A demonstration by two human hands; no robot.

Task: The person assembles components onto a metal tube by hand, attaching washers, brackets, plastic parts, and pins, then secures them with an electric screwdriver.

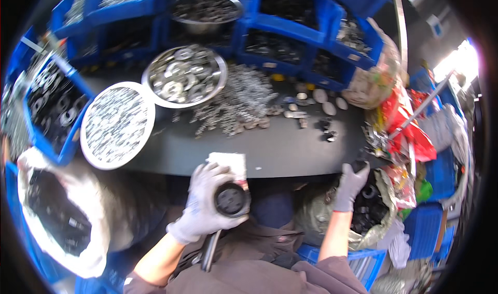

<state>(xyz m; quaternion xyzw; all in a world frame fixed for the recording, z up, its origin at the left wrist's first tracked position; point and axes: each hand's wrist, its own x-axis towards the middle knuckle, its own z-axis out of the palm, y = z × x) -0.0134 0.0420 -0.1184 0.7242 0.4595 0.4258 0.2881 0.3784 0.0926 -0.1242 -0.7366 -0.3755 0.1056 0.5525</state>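
Observation:
My left hand (205,203), in a pale grey glove, is closed around a black round part (230,199) with small holes in its face. A white box or card (231,164) with a red mark juts out beyond the same hand, over the table's near edge. Below the hand a dark bar (209,252) slants down; whether it joins the round part is hidden. My right hand (351,187), gloved too, is over an open sack (388,190) of black parts, near the table edge. Its fingers are closed around a small dark piece, too blurred to name.
On the black table (207,148) are a steel bowl (223,81) of washers, a white tray (85,138) of small metal parts and a heap of screws (238,97). Blue bins (285,26) line the back. A white sack (101,231) stands left, red bags (407,128) right.

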